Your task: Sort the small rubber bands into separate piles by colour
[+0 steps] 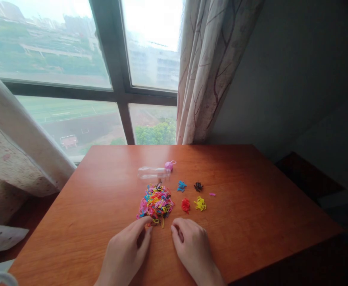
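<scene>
A mixed pile of small coloured rubber bands (156, 201) lies on the table in front of my hands. At its near edge is my left hand (129, 246), thumb and forefinger drawn together around a small red rubber band (149, 225). My right hand (193, 244) rests just right of the pile, its fingers curled and thumb against forefinger; whatever is in them, if anything, is hidden. To the right of the pile lie sorted heaps: blue bands (181, 186), black bands (198, 186), red bands (185, 205) and yellow bands (200, 203). One pink band (212, 194) lies apart.
Behind the pile, a clear plastic bottle (152, 172) lies on its side, with a pink cap (169, 166) at its right end. The wooden table (260, 206) reaches to a window (120, 93) with curtains (206, 71) on both sides.
</scene>
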Demonstrator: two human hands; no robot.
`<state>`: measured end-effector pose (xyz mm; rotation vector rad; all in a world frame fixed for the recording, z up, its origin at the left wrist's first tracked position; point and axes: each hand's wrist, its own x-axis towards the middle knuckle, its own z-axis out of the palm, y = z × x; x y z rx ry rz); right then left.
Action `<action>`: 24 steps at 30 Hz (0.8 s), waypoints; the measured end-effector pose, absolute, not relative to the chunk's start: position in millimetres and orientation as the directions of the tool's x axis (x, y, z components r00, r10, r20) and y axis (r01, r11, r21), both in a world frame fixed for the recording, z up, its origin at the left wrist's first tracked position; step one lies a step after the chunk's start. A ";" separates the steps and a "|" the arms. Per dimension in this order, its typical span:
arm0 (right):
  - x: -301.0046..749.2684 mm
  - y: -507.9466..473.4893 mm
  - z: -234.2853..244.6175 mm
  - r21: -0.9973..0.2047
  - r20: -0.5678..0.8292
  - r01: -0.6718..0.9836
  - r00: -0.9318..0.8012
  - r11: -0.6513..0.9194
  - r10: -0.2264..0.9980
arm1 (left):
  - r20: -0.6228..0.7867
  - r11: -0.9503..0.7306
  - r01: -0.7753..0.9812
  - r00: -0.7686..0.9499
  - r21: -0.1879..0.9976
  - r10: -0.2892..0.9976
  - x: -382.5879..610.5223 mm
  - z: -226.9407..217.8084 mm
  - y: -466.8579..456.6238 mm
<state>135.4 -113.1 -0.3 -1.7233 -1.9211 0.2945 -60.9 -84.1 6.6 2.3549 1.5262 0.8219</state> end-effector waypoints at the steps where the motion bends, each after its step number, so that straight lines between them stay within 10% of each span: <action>1: 135.3 -113.2 -0.9 -0.505 0.245 0.848 -0.037 0.161 0.969 | 0.340 -0.434 0.783 0.300 0.446 0.891 -61.1 6.6 -83.3; 24: 135.9 -113.7 0.0 -0.567 0.237 0.806 -0.038 0.170 0.971 | 0.333 -0.475 0.800 0.364 0.365 0.870 -58.9 0.7 -76.5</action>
